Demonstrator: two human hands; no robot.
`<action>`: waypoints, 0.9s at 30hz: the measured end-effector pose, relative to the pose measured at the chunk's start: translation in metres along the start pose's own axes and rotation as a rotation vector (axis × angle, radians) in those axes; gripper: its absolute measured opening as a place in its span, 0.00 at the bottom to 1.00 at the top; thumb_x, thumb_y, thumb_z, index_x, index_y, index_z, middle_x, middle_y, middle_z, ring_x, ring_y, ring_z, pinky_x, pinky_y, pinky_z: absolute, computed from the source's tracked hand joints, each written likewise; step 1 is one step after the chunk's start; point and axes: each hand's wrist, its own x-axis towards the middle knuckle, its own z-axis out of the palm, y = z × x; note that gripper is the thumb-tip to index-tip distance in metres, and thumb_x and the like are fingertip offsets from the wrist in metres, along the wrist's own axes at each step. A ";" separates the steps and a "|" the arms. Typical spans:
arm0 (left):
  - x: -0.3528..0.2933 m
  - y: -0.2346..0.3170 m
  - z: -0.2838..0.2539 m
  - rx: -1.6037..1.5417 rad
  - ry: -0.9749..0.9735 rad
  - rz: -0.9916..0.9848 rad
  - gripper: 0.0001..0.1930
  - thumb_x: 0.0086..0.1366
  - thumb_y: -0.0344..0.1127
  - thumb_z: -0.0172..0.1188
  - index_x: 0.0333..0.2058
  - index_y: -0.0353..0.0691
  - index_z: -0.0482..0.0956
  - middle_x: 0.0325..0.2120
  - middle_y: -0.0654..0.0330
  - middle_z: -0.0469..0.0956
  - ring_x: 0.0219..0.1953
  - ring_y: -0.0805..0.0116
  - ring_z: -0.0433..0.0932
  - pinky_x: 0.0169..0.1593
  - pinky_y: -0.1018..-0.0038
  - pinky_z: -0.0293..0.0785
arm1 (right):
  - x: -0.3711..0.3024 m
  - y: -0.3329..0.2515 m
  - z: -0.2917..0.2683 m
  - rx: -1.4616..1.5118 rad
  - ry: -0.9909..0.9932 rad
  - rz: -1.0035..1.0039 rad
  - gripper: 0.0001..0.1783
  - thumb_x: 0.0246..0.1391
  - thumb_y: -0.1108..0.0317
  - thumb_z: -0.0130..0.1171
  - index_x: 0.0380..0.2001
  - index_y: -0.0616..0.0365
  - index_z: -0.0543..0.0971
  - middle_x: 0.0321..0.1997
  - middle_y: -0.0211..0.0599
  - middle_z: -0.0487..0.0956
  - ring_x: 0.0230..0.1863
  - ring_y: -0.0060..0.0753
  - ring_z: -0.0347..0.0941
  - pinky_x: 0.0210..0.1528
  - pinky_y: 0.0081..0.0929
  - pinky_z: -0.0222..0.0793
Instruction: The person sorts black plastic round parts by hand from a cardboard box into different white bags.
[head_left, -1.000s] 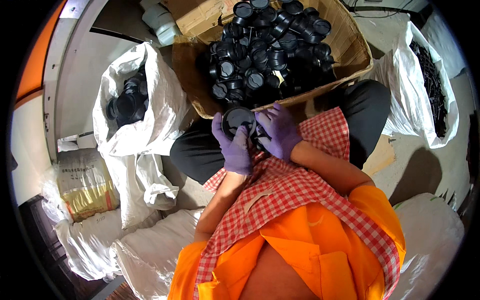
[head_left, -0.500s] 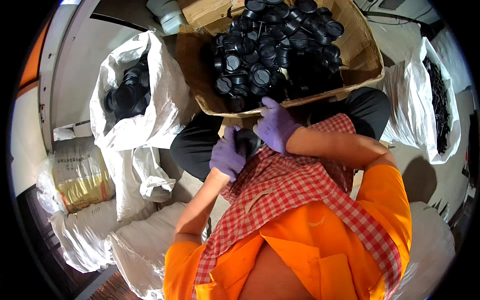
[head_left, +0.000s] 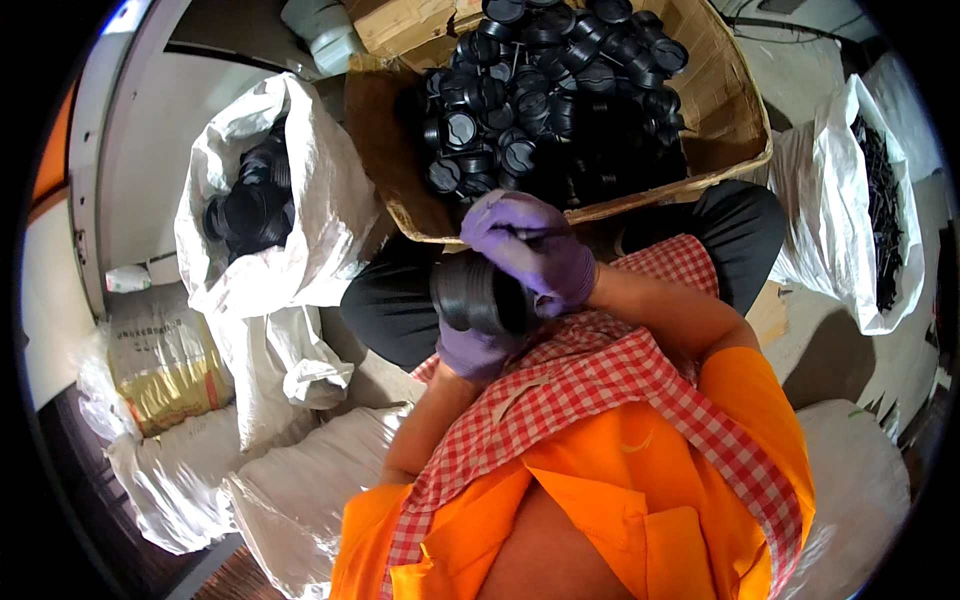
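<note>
Grey floor (head_left: 850,360) spread around us. Our left hand (head_left: 478,352) held a black ribbed piece (head_left: 465,290) over our lap; our right hand (head_left: 535,250) curled beside it, its grip unclear. Farther off stood a carton (head_left: 730,110) of black parts (head_left: 595,78), between white sacks (head_left: 325,190).

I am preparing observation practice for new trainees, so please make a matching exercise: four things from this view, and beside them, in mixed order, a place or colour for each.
1. Black ribbed cylindrical part
2. Cardboard box
3. Apron
4. White sack of thin black rods

A. Red-and-white checked
B. At the picture's far right
C. In the gloved left hand
D. Beyond the hands, heaped with black round caps

Pairs: 1-C, 2-D, 3-A, 4-B
</note>
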 end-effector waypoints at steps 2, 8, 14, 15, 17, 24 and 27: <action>-0.005 -0.005 0.005 -0.124 0.023 -0.024 0.23 0.47 0.39 0.65 0.43 0.40 0.73 0.38 0.59 0.73 0.41 0.62 0.72 0.43 0.69 0.69 | 0.013 0.005 -0.006 -0.034 0.002 -0.188 0.09 0.44 0.72 0.57 0.31 0.62 0.74 0.35 0.41 0.74 0.36 0.39 0.73 0.38 0.34 0.70; -0.027 -0.019 -0.008 -0.682 -0.288 -0.358 0.20 0.53 0.36 0.60 0.46 0.45 0.70 0.44 0.59 0.70 0.48 0.64 0.69 0.47 0.71 0.69 | 0.029 -0.012 -0.007 -0.160 -0.345 -0.252 0.13 0.46 0.62 0.57 0.38 0.44 0.78 0.36 0.29 0.76 0.34 0.31 0.74 0.36 0.29 0.71; -0.028 -0.046 -0.018 -0.364 -0.125 -0.152 0.22 0.48 0.35 0.61 0.44 0.41 0.71 0.41 0.57 0.72 0.46 0.60 0.70 0.49 0.69 0.67 | 0.032 0.011 0.005 -0.004 -0.295 -0.054 0.05 0.48 0.63 0.56 0.26 0.50 0.77 0.27 0.32 0.75 0.30 0.34 0.74 0.32 0.29 0.71; -0.021 -0.046 -0.022 -0.297 -0.127 -0.260 0.20 0.47 0.33 0.61 0.41 0.40 0.71 0.39 0.54 0.72 0.45 0.57 0.71 0.48 0.67 0.68 | 0.030 0.016 0.002 -0.057 -0.295 0.139 0.08 0.50 0.61 0.54 0.24 0.52 0.75 0.26 0.37 0.75 0.29 0.39 0.74 0.32 0.33 0.70; 0.002 -0.055 -0.024 -0.483 0.059 -0.323 0.17 0.45 0.28 0.59 0.38 0.41 0.72 0.39 0.50 0.71 0.43 0.50 0.70 0.48 0.63 0.67 | 0.018 0.051 0.012 -0.404 -0.344 0.449 0.11 0.51 0.58 0.51 0.25 0.53 0.75 0.27 0.39 0.76 0.31 0.43 0.74 0.34 0.37 0.70; 0.029 -0.063 -0.066 0.086 0.204 -0.293 0.18 0.39 0.24 0.61 0.33 0.42 0.75 0.38 0.48 0.70 0.38 0.46 0.72 0.40 0.62 0.70 | 0.094 0.119 0.040 -0.727 -0.251 1.004 0.11 0.48 0.60 0.54 0.36 0.46 0.74 0.42 0.39 0.74 0.43 0.45 0.72 0.43 0.41 0.69; 0.037 -0.063 -0.108 -0.053 0.526 -0.240 0.16 0.36 0.20 0.60 0.29 0.40 0.75 0.34 0.52 0.74 0.38 0.58 0.74 0.43 0.67 0.68 | 0.066 0.185 -0.005 -1.138 -0.102 0.671 0.18 0.44 0.67 0.55 0.43 0.47 0.74 0.43 0.37 0.72 0.45 0.42 0.69 0.45 0.36 0.67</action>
